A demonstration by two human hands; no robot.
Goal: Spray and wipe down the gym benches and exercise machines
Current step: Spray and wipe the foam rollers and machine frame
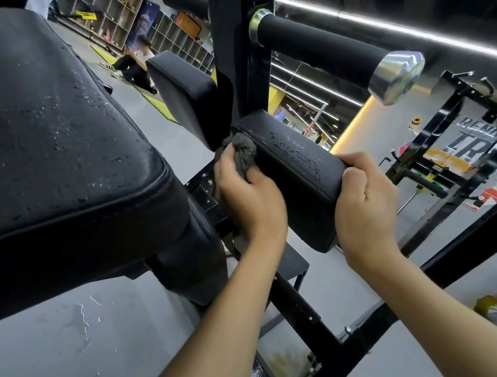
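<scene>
The wiping step is in hand. The left hand (249,196) grips a bunched grey cloth (244,153), pressed to the far-left end of a small pad (294,156). The right hand (364,197) is curled round the pad's near-right end, probably to steady it. Spray droplets bead the pad's top between the two hands, so the next move likely calls for drawing the cloth along it toward the right hand, with firm pressure. Left of the left hand, the big bench (51,132) is also spotted with droplets and not yet dried. No spray bottle shows. Far beyond the left hand stand shelves (130,13); their contents are too small to tell.
</scene>
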